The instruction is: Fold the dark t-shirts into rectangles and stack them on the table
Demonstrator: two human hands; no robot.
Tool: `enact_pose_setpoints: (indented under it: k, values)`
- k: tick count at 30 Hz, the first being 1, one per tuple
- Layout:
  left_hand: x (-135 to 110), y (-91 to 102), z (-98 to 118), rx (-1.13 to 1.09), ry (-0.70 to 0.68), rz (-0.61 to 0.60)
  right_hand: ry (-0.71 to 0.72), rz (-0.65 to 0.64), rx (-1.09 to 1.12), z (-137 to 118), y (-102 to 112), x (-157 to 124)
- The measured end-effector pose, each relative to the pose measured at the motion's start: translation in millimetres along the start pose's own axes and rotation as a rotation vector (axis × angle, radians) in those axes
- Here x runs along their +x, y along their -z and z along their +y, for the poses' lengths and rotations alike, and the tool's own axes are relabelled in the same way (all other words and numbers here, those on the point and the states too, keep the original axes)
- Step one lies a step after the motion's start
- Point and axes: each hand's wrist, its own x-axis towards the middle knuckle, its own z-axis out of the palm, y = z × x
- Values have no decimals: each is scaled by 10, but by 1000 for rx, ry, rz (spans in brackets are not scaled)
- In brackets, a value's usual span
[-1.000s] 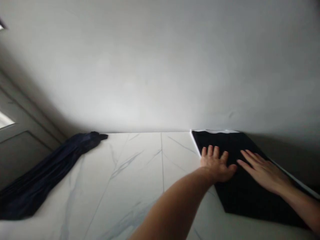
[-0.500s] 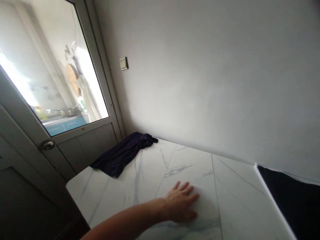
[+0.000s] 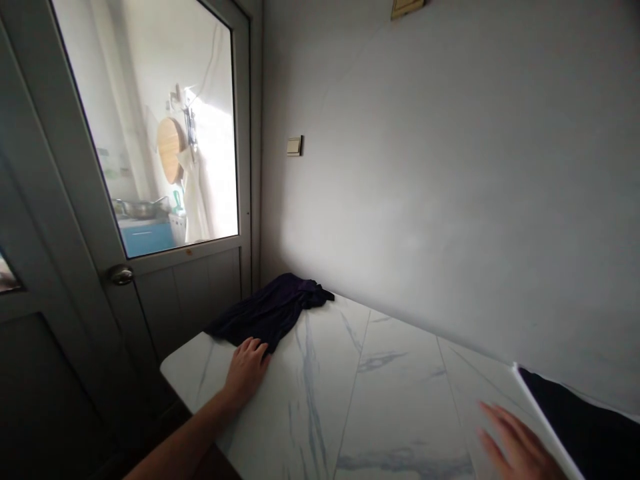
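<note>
A crumpled dark navy garment [image 3: 267, 313] lies in soft, bunched folds at the left end of the tabletop, near the far left corner, with a narrow twisted end pointing right along the wall. Its matte fabric looks like a thin knit, but which garment it is cannot be told. The left hand [image 3: 246, 372] rests open and palm down on the stone, grasping nothing, its fingertips just at the garment's near edge; whether they touch it is hard to tell. The right hand [image 3: 515, 443], cut off by the bottom of the view and slightly blurred, is open with its fingers spread and holds nothing. It sits near the right end of the tabletop, just beside one flat black cloth [image 3: 575, 427], whose straight edge carries a thin white strip [image 3: 543, 417]. Only one corner of that cloth shows.

The tabletop [image 3: 395, 400] is white, polished and marble-patterned with grey veins, and its far edge meets a plain grey wall [image 3: 450, 200]. One small wall switch [image 3: 294, 145] sits above it. To the left stands a grey door [image 3: 180, 293] with a round metal knob [image 3: 121, 275] and one large glass pane [image 3: 150, 133].
</note>
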Motion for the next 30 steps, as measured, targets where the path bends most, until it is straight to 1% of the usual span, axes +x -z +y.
enact_pose_setpoints:
  k: [2,3,5,7,10,12,14,16,18,20,22,24,25,26,27,28,30]
  values:
    - [22,-23,-33,-75,-2,13,-1,-49,16,-403,-299,-184]
    - [43,-25,-58,-124,14,18,-15,-73,22,-579,-413,-265]
    - [89,-17,-122,-245,89,29,-65,-103,14,-837,-541,-374]
    - [123,-4,-188,-374,189,40,-133,-98,-11,-962,-548,-405]
    - [131,18,-249,-496,294,69,-208,-112,-27,-998,-462,-364]
    - [130,49,-243,-501,268,108,-236,-140,-29,-1011,-413,-325]
    - [172,112,-189,-444,168,147,-259,-160,-37,-1053,-384,-295]
    - [298,218,-71,-384,84,151,-276,-178,-49,-1112,-366,-273]
    - [515,356,123,-391,68,121,-291,-195,-60,-1164,-350,-257]
    - [780,502,392,-450,73,96,-308,-206,-61,-1192,-338,-248]
    - [1014,635,720,-478,66,97,-323,-213,-55,-1191,-334,-251]
    - [1130,735,1081,-494,35,103,-329,-215,-51,-1168,-343,-264]
    - [1122,767,1266,-512,3,100,-326,-214,-52,-1153,-352,-272]
    - [1064,783,1449,-546,-43,81,-321,-213,-55,-1137,-363,-280]
    - [953,782,1626,-593,-95,52,-314,-209,-59,-1123,-375,-288]
    - [792,764,1793,-647,-144,14,-308,-205,-62,-1110,-387,-295]
    - [346,688,2073,-759,-241,-106,-303,-193,-64,-1088,-406,-307]
